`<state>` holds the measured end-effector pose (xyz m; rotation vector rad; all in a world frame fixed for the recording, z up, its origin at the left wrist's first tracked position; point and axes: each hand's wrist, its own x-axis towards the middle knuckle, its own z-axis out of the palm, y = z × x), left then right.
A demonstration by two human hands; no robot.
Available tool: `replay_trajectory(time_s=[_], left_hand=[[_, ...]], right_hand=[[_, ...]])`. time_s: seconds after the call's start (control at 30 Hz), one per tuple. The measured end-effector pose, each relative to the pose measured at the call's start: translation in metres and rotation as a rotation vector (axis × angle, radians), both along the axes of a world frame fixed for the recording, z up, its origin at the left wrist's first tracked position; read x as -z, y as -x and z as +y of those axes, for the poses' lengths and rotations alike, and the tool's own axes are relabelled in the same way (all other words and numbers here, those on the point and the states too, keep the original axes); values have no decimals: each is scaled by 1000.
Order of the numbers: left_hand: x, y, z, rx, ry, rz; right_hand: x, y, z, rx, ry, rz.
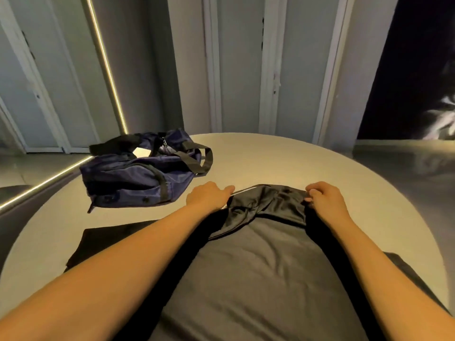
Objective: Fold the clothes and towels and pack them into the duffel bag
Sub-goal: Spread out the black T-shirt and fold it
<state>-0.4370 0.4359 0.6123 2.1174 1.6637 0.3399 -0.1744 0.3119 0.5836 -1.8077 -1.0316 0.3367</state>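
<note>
left hand (209, 196) and right hand (325, 199) each pinch the black garment (266, 210) at its upper edge; slick fabric could slip free, skewing the fold.

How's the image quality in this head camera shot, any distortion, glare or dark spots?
Head view: wide-angle distortion bows the table edge and the door frames; a bright light strip glares at left; the black garment loses fold detail in dim warm light; the far right is nearly black; the duffel bag is readable.
</note>
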Motion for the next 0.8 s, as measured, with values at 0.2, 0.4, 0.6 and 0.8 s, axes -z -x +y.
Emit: replay_trajectory(time_s=[0.2, 0.4, 0.6, 0.8], left_hand=[[-9, -45, 21, -110, 487, -260], [-12, -56, 15, -101, 418, -303], [-42, -55, -14, 209, -113, -471], [-43, -14, -129, 961, -533, -179]], right_hand=[[42, 4, 4, -31, 41, -185], [48, -7, 7, 35, -36, -92], [55, -25, 8, 103, -195, 268], [36, -33, -2, 105, -277, 723]])
